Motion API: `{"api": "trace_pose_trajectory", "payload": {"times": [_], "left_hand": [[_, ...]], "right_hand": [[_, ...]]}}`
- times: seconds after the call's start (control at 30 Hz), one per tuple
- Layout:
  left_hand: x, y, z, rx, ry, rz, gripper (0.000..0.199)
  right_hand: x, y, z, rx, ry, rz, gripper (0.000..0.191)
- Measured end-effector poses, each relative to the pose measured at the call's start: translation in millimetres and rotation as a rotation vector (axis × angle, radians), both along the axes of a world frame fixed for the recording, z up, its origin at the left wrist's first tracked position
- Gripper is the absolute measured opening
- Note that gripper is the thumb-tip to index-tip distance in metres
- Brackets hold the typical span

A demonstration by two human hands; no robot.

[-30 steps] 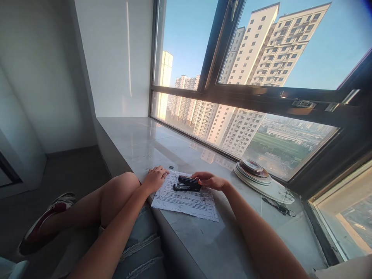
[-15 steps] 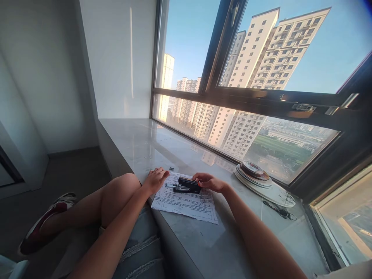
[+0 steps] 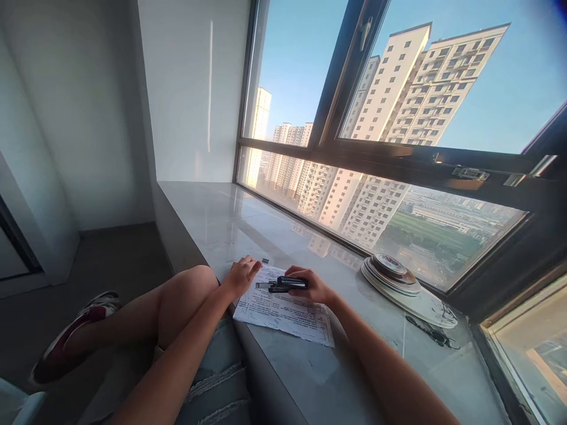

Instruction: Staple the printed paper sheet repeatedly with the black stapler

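Observation:
My right hand (image 3: 313, 284) is wrapped round the rear of a black stapler (image 3: 286, 284) and holds it just over the printed sheets of paper (image 3: 283, 316). The stapler's metal front end points left, toward my left hand (image 3: 243, 276). That hand rests at the upper left edge of the paper, fingers stretched out and thumb apart; its fingertips are partly hidden. The paper lies on the grey windowsill (image 3: 283, 360), a little askew. Past its top edge sits a small dark strip (image 3: 264, 260), too small to name.
To the right, a stack of plates or round boards (image 3: 392, 274) stands by the window. Beside it lies a dark cord-like item with rings (image 3: 436, 336). My bent knee (image 3: 195, 280) touches the sill's front edge. The window frame (image 3: 398, 152) bounds the far side.
My right hand has closed round the stapler and turned it, lifting it slightly from the paper. My left hand stays at the paper's edge. The view has shifted a little.

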State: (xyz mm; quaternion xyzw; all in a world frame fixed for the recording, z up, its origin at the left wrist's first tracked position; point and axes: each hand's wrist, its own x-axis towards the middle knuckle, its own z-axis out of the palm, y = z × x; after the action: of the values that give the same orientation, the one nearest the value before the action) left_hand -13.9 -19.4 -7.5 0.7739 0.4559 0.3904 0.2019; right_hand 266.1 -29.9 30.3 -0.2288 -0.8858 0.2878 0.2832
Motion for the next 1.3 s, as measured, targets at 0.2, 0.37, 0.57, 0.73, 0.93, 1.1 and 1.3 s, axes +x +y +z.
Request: {"api": "trace_pose_trajectory", "payload": {"times": [0.2,0.37,0.57,0.73,0.93,1.1,1.3], "left_hand": [[1.9,7.4,3.6,-0.166,-0.776,-0.035,0.064],[4.9,2.2,7.2,-0.591,-0.976,-0.329,0.061],[1.4,0.8,7.4,-0.703,-1.068,-0.396,0.038],[1.2,3.6,4.8,-0.609,-1.037,-0.378,0.034],[-2.6,4.4,8.9,-0.362,-0.964,-0.144,0.041],[-3.2,2.5,11.0,-0.221,-0.838,-0.085,0.035],[1.9,-6.4,16.8,-0.118,-0.692,-0.169,0.028]], "right_hand": [[-16.0,-4.1,-3.4,0.601,0.037,-0.456,0.045],[-37.6,-17.1,-10.8,0.905,-0.257,-0.581,0.063],[-41.2,-21.3,-12.8,1.042,-0.395,-0.509,0.058],[-36.9,-13.1,-9.3,0.764,-0.116,-0.581,0.050],[2.2,3.9,-2.9,-0.003,0.141,-0.346,0.026],[14.6,4.2,-2.1,-0.240,0.069,-0.108,0.038],[0.1,3.5,-3.5,-0.133,-0.059,-0.015,0.040]]}}
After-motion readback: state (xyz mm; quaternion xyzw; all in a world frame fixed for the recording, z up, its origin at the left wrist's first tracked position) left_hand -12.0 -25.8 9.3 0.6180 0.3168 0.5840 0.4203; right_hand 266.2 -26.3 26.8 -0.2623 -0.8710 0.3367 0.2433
